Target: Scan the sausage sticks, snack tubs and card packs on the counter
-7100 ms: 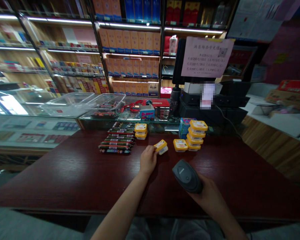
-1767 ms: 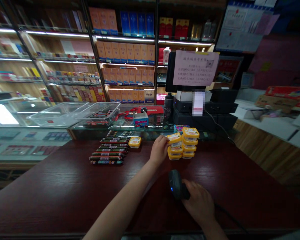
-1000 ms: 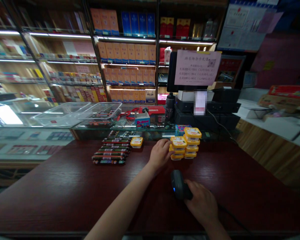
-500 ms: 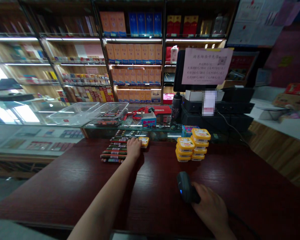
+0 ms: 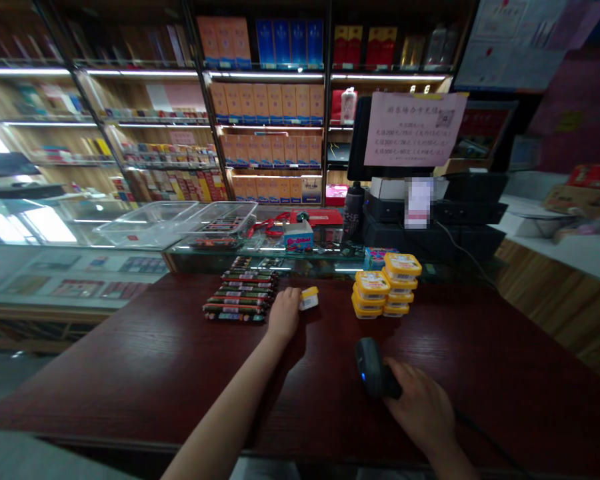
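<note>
My left hand (image 5: 285, 313) is closed on a small white plastic tub with a yellow lid (image 5: 309, 299), which is tilted so its labelled side faces me. Just left of that hand lies a row of dark, slim packets (image 5: 240, 293) with pink and green bands. My right hand (image 5: 420, 403) grips a black barcode scanner (image 5: 371, 367) with a blue light on its side; its head points forward, toward the tubs. Beyond it, yellow-lidded tubs (image 5: 373, 285) stand in two stacks side by side.
The dark red wooden counter (image 5: 145, 373) spans the foreground. Behind it are clear plastic bins (image 5: 220, 220), a blue box (image 5: 299, 238), a black bottle (image 5: 353, 212) and a monitor with a paper sign (image 5: 415, 130). The scanner's cable (image 5: 485, 437) trails right.
My left hand has moved right and slightly nearer, away from the packets, carrying the tub and tipping it up. The scanner has stayed nearly in place.
</note>
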Demonstrator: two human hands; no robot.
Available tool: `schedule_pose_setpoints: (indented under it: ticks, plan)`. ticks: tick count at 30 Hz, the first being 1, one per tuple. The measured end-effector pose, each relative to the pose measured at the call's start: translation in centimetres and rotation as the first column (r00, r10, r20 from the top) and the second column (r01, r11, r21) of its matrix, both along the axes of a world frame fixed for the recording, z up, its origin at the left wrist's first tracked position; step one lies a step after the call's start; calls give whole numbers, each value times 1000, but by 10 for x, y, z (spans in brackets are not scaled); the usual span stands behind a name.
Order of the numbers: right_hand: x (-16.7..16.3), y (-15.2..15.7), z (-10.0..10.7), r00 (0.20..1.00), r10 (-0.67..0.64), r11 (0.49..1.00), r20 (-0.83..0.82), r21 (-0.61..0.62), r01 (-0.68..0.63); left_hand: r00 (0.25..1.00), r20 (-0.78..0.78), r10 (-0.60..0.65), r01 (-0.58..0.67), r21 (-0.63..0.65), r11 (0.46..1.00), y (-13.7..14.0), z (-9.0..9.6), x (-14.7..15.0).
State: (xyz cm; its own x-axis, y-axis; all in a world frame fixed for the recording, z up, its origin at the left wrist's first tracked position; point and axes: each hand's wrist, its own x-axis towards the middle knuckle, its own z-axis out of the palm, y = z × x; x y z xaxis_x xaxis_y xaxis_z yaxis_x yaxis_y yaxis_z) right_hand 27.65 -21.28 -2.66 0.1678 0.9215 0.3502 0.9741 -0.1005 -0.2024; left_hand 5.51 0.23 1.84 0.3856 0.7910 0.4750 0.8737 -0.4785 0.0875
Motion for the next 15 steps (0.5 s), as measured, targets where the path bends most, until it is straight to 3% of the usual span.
schedule_pose_setpoints:
  ticks: [3,7,11,15]
  plan:
    - [0,-1,-1,1000,-5,1000,15,24,5,964,258,-66,79,-44,996,-15,-9,-1]
    - [-3,-2,9,998,8,1000,-56,27,-6,841,520,-149,182,-12,983,-30,-21,-2]
    - [-14,-5,32,970,-13,1000,-245,-21,8,766,622,-160,209,-6,978,-37,-26,-3]
    - [-31,-8,52,921,18,998,-388,-41,-37,760,621,-193,240,9,971,-38,-27,-2]
